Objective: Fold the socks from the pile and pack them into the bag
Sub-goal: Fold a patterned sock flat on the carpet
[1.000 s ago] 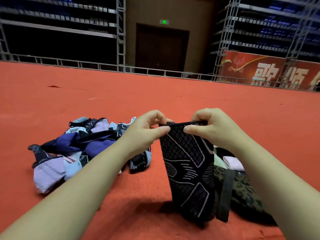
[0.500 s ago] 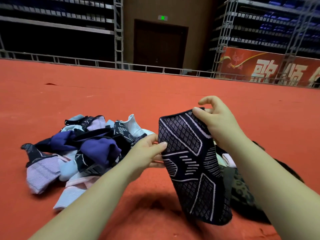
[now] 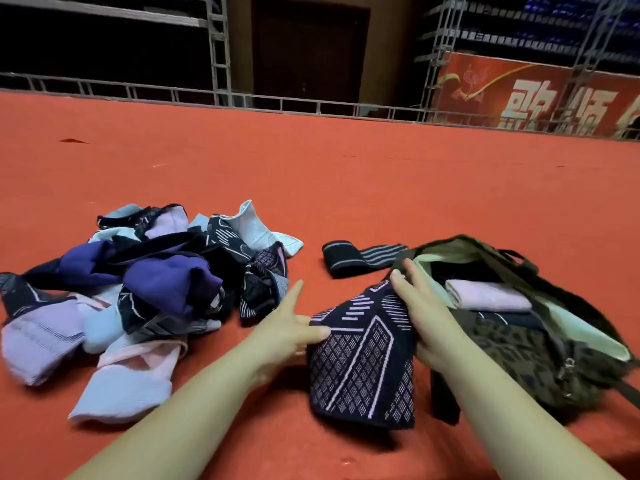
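- The sock pile [image 3: 138,299] lies at left on the floor [image 3: 381,188].
- The bag [image 3: 540,351] lies at right, a folded sock [image 3: 488,294] inside.
- The patterned sock [image 3: 363,362] lies between pile and bag, near, touching the bag.
- A striped sock [image 3: 360,258] lies farther, just left of the bag.

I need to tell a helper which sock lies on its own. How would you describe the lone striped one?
Start at the camouflage bag on the red floor. Just beyond its left edge lies a dark sock, apart from the sock pile. Only it has plain grey stripes.
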Tool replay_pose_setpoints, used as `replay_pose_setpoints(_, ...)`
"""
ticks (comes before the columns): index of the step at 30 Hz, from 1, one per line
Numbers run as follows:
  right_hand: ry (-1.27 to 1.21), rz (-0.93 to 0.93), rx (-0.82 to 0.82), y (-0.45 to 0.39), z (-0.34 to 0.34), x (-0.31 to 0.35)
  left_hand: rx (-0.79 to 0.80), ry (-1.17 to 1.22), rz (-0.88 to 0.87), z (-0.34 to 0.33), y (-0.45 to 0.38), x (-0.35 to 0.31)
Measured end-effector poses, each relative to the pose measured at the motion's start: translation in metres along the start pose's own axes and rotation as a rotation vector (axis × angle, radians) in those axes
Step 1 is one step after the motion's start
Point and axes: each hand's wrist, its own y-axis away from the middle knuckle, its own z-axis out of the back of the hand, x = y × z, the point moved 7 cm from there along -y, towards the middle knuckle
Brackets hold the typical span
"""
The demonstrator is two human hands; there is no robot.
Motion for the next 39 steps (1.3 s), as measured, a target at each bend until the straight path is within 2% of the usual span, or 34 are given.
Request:
replay_pose_setpoints(2,0.106,-0.115,0.128,0.004,-0.002,-0.015,-0.101,0.082,-0.06,0.015,-0.008,-0.003)
replay_pose_setpoints(3,0.14,-0.112,0.141,0.003,-0.001,-0.017,-0.125,0.082,-0.092,0.02,-0.011,-0.008)
replay_pose_setpoints(5,0.099,-0.019,0.128,-0.006,-0.003,-0.005,-0.133,0.011,-0.171,0.024,-0.021,-0.021)
replay_pose_setpoints(9,0.12,0.324,0.08,-0.038,-0.016,0.07,-0.23,-0.176,-0.384,0.033,-0.039,-0.081)
replay_pose_setpoints(12,0.293,0.476,0.046,-0.055,-0.022,0.107,-0.301,-0.354,-0.5,0.037,-0.04,-0.113)
replay_pose_setpoints(14,0.408,0.432,0.065,-0.056,-0.024,0.097,-0.324,-0.444,-0.494,0.038,-0.033,-0.104)
replay_pose_setpoints(16,0.471,0.34,0.142,-0.044,-0.023,0.059,-0.333,-0.541,-0.434,0.038,-0.02,-0.076)
replay_pose_setpoints(21,0.746,0.218,0.298,0.012,-0.02,-0.041,-0.172,-0.784,-0.291,0.027,0.025,0.01)
replay_pose_setpoints(25,0.821,0.225,0.31,0.026,-0.019,-0.062,-0.155,-0.776,-0.291,0.025,0.034,0.016)
replay_pose_setpoints(29,0.814,0.224,0.254,0.029,-0.017,-0.062,-0.201,-0.744,-0.235,0.027,0.028,0.023)
replay_pose_setpoints(34,0.923,0.41,0.066,0.04,-0.012,-0.05,-0.239,-0.881,-0.41,0.024,0.04,0.02)
replay_pose_setpoints(36,0.939,0.492,0.038,0.045,-0.015,-0.043,-0.243,-0.923,-0.485,0.022,0.043,0.017)
replay_pose_setpoints(39,0.931,0.541,0.025,0.047,-0.015,-0.041,-0.198,-0.921,-0.484,0.022,0.043,0.019)
